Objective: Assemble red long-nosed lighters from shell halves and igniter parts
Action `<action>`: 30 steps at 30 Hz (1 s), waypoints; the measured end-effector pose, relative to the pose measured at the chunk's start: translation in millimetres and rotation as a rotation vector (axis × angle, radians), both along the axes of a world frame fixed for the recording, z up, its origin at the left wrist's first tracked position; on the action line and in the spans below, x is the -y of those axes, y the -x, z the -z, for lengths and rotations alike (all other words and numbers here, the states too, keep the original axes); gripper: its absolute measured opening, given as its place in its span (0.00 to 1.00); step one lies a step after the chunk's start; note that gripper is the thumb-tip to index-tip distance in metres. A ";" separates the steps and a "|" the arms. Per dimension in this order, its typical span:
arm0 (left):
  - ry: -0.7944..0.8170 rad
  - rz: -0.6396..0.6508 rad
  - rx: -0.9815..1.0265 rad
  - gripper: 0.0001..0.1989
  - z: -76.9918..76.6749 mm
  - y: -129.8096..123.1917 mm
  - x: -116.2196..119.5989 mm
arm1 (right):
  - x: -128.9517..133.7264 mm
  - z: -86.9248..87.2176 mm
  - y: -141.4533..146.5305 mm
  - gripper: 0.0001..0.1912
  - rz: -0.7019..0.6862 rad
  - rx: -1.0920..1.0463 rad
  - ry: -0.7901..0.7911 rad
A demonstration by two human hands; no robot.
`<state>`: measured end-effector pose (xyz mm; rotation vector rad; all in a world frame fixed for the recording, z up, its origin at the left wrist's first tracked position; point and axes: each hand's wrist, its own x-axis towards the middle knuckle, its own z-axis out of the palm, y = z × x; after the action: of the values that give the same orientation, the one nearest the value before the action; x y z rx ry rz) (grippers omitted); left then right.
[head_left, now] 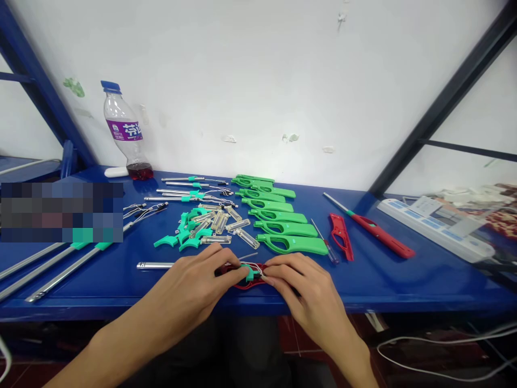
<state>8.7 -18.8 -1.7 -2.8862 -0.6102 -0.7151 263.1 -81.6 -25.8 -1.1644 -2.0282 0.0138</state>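
At the table's front edge lies a red lighter shell half (243, 286) with a teal trigger (252, 276) and thin white wires in it. My left hand (208, 272) is closed, its thumb and forefinger pinching at the teal trigger. From beyond that hand a metal lighter tube (155, 265) sticks out to the left. My right hand (305, 283) is closed at the shell's right end, fingertips pressed together by the wires; exactly what they pinch is partly hidden.
Behind my hands are loose teal triggers (189, 243), clear fuel tanks (216, 240) and stacked green shells (293, 244). Rightward lie a screwdriver (330, 250), a red shell half (341, 236), a whole red lighter (375, 231) and a power strip (436, 229). A bottle (125, 132) stands back left.
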 end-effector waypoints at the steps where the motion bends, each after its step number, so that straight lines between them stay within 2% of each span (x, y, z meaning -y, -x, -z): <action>1: 0.004 0.005 0.006 0.19 1.5 0.3 -0.6 | -0.1 0.2 -0.2 0.06 -0.001 0.000 -0.001; 6: -0.035 -0.007 0.025 0.20 6.2 0.3 0.1 | -0.7 0.4 -0.8 0.05 -0.010 0.002 -0.009; 13: -0.137 -0.013 0.039 0.19 2.3 -5.4 4.0 | 1.3 -2.3 0.9 0.04 -0.023 -0.022 -0.026; 19: -0.132 -0.037 0.013 0.21 3.6 -7.5 5.4 | 2.4 -2.5 1.4 0.04 -0.016 -0.045 -0.019; 25: -0.062 -0.045 0.033 0.19 3.8 -9.1 4.2 | 4.7 -7.3 8.7 0.04 0.047 -0.015 0.078; 30: -0.057 -0.055 0.062 0.21 8.4 -8.8 1.6 | 3.8 -1.6 16.2 0.05 0.067 -0.083 0.061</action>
<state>17.4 -20.5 -10.1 -2.7935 -0.6624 -0.8032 246.9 -85.4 -24.2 -1.2491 -1.9275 0.0902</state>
